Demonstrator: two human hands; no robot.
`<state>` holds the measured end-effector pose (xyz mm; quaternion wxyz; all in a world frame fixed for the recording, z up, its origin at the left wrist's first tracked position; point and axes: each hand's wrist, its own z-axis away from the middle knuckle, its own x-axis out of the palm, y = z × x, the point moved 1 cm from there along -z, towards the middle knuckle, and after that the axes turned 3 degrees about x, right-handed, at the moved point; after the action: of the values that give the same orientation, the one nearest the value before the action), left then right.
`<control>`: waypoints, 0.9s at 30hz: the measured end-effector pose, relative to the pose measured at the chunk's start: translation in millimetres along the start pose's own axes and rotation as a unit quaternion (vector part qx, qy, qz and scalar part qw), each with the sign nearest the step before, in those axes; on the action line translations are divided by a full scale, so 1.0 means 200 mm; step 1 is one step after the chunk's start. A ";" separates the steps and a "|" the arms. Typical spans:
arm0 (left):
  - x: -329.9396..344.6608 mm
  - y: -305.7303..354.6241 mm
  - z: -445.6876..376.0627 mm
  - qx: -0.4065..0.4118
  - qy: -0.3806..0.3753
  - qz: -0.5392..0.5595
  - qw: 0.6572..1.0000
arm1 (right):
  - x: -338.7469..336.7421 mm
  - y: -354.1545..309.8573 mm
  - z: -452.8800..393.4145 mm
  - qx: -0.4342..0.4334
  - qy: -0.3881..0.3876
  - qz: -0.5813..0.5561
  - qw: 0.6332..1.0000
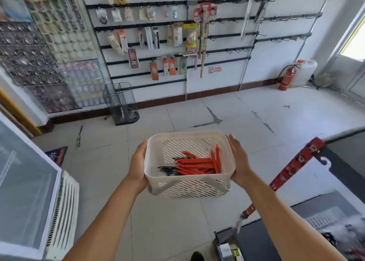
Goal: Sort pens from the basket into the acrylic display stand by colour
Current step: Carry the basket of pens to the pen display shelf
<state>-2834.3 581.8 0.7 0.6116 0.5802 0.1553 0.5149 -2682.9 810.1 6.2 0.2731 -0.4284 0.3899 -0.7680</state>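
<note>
A person holds one white slotted basket (189, 142) in the air above the tiled floor (246, 122), one hand on each short side. The left hand (138, 162) presses flat against the basket's left wall, fingers straight along it and partly hidden behind it. The right hand (238, 160) lies flat against the right wall, fingers straight and pointing up past the rim. Neither hand curls round anything that can be seen.

Inside the basket, toward its near right corner, lies one heap of red pens (199, 165), roughly a dozen or more; they overlap too much for an exact count. At the heap's left edge, two or three dark pens (167, 169) stick out toward the left wall.

Beyond the basket, one wire rack (121, 102) stands on the floor by the white wall. To the basket's far right, one red extinguisher (286, 79) stands beside one white canister (305, 71).
</note>
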 end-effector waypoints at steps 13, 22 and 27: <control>0.30 0.09 -0.77 -0.054 -0.030 -0.041 0.997 | -0.22 -0.30 -0.50 -0.022 0.034 -0.072 0.997; 0.66 0.10 -1.28 -0.072 -0.160 -0.123 0.977 | -0.38 -0.47 -0.66 -0.071 0.139 -0.106 0.982; 0.87 0.17 -1.58 -0.104 -0.232 -0.152 0.955 | -0.47 -0.57 -0.79 -0.108 0.230 -0.121 0.960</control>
<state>-3023.9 889.8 13.0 0.7587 0.5863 0.0410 0.2811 -2784.4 1001.1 7.2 0.0335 -0.3111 0.4678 -0.8265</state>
